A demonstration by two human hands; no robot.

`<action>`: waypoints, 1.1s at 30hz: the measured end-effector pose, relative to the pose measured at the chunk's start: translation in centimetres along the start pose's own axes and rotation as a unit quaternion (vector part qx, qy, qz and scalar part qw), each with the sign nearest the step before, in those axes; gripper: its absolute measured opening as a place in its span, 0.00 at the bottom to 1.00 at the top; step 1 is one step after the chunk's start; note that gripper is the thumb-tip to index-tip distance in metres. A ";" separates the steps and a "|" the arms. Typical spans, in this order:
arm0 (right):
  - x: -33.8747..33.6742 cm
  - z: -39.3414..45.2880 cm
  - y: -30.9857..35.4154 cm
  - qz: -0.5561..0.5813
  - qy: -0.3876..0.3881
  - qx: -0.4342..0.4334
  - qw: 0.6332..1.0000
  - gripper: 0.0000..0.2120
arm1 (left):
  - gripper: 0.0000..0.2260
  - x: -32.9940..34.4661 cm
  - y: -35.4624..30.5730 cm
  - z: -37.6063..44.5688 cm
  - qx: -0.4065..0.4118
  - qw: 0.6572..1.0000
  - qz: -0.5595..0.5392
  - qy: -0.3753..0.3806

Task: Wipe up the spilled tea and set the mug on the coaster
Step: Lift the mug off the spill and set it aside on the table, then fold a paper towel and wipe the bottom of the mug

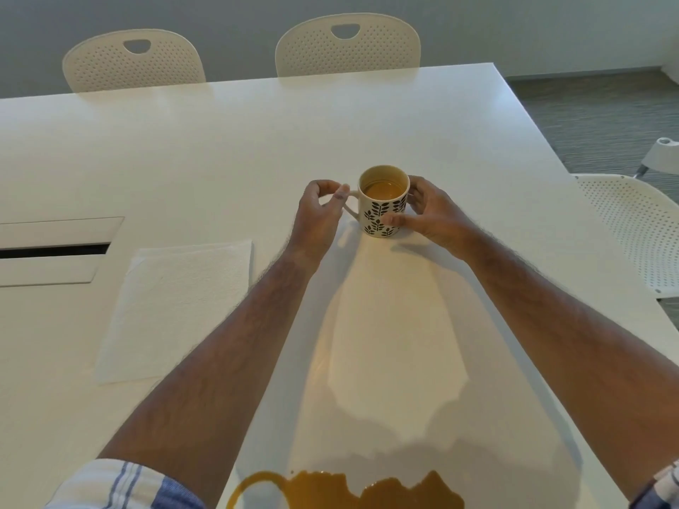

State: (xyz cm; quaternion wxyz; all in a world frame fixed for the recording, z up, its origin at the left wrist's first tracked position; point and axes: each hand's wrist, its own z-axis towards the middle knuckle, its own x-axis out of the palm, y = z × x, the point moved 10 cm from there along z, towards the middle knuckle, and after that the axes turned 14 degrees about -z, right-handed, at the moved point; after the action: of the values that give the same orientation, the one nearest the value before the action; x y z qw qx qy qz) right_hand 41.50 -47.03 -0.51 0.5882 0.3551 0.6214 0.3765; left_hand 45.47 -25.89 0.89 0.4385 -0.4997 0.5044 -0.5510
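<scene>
White table (220, 148), both hands cupping mug (383, 214)

Head view: looks forward and down from above the near edge of the table (220, 148)
Reach: both forearms near; chairs (347, 45) far
Shared: single view only

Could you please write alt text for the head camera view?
Two bare hands, left hand and right hand, hold a leaf-patterned mug of tea on a white table. A tea spill lies at the near edge, a paper towel to the left.
</scene>
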 end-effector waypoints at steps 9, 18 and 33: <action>0.7 -4.6 0.5 -0.100 -0.030 0.041 0.994 0.52 | 0.17 -1.8 -4.0 -6.1 0.213 0.952 0.216 0.034; 1.0 -10.3 0.4 -0.157 -0.052 0.076 0.983 0.51 | 0.19 -5.7 -4.1 -12.8 0.237 0.891 0.384 0.043; 6.9 -19.0 0.5 -0.347 -0.023 0.041 0.937 0.48 | 0.32 -15.9 -0.9 -20.9 0.073 0.879 0.469 -0.044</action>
State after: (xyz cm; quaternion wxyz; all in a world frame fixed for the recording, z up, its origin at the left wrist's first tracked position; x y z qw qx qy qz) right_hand 22.17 -41.64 -2.86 0.6812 0.1500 0.7072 0.1154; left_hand 26.57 -7.68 0.26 0.7024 -0.1955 0.6183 -0.2936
